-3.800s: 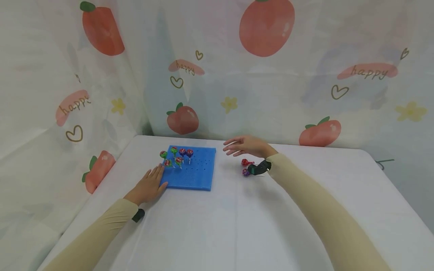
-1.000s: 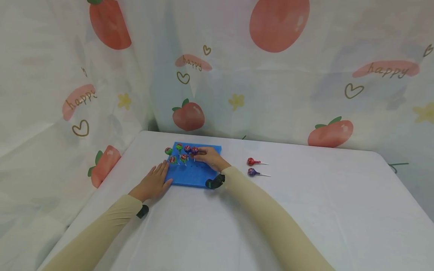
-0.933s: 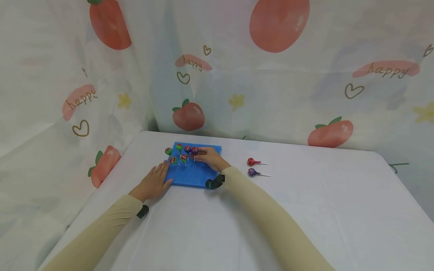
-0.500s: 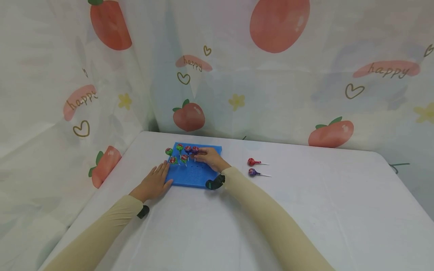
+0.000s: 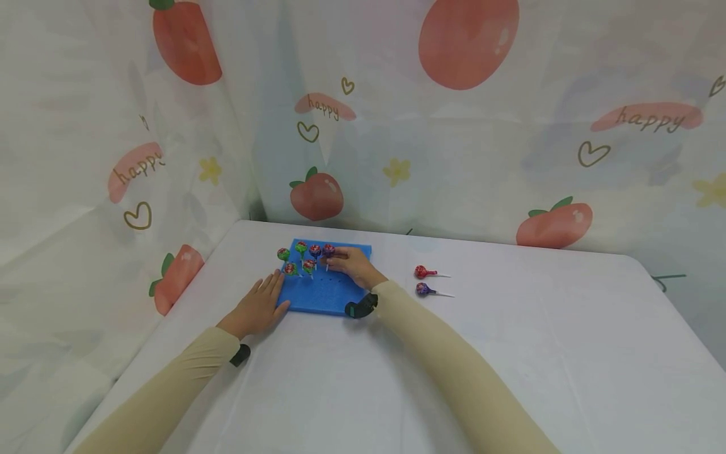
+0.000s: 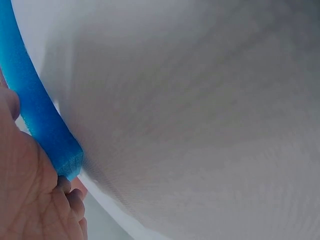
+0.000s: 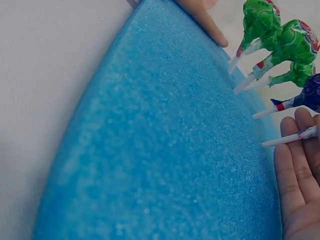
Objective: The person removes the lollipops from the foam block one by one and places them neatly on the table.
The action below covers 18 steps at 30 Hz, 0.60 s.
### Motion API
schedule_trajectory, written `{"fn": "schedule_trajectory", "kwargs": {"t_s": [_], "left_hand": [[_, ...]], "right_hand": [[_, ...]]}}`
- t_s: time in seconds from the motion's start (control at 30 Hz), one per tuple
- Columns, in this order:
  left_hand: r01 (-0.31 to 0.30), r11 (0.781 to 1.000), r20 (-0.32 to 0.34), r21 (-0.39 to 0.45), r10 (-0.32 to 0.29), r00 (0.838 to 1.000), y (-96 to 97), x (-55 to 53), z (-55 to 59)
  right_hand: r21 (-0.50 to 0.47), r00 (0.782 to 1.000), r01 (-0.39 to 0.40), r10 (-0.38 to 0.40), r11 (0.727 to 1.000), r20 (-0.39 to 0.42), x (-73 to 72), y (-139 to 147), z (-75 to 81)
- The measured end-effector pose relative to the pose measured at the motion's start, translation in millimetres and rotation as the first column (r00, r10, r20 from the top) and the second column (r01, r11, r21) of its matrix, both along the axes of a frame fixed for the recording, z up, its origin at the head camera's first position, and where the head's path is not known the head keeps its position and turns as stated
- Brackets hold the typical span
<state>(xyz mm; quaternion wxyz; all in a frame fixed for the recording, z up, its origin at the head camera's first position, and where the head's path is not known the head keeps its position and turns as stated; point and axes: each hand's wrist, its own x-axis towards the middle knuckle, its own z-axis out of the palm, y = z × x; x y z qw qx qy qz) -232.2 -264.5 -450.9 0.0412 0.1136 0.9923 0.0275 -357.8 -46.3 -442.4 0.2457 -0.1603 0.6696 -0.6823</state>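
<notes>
A blue foam board (image 5: pixel 326 287) lies on the white table (image 5: pixel 397 366), with several wrapped lollipops standing in its far left holes. My right hand (image 5: pixel 340 257) rests on the board and pinches the white stick (image 7: pixel 286 139) of the rightmost back-row lollipop (image 5: pixel 328 250). Green lollipops (image 7: pixel 262 20) and a purple one (image 7: pixel 311 93) stand beside it. My left hand (image 5: pixel 258 306) lies flat on the table, fingers straight against the board's near left corner (image 6: pixel 47 130). A red lollipop (image 5: pixel 420 272) and a purple lollipop (image 5: pixel 422 289) lie loose to the right.
Peach-printed curtains (image 5: pixel 454 126) close in the table at the back and left. The table's right edge (image 5: pixel 680 315) falls away near the curtain. White cloth stretches in front of the board and to the right of the loose lollipops.
3.8 s ago my right hand hovered open over the two loose lollipops; it has since moved left onto the board. Over the last second both hands have barely moved.
</notes>
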Motion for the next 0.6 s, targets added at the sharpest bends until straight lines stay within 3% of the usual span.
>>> {"fn": "schedule_trajectory", "kwargs": {"t_s": [0.4, 0.6], "left_hand": [[0.007, 1.0, 0.004, 0.007, -0.007, 1.0, 0.2, 1.2, 0.5], [0.007, 1.0, 0.002, -0.003, -0.007, 1.0, -0.6, 0.9, -0.4]], "right_hand": [[-0.013, 0.997, -0.008, 0.007, 1.0, -0.074, -4.8, 6.4, 6.3], [-0.02, 0.998, -0.01, 0.009, 1.0, -0.063, -5.3, 14.1, 11.1]]}}
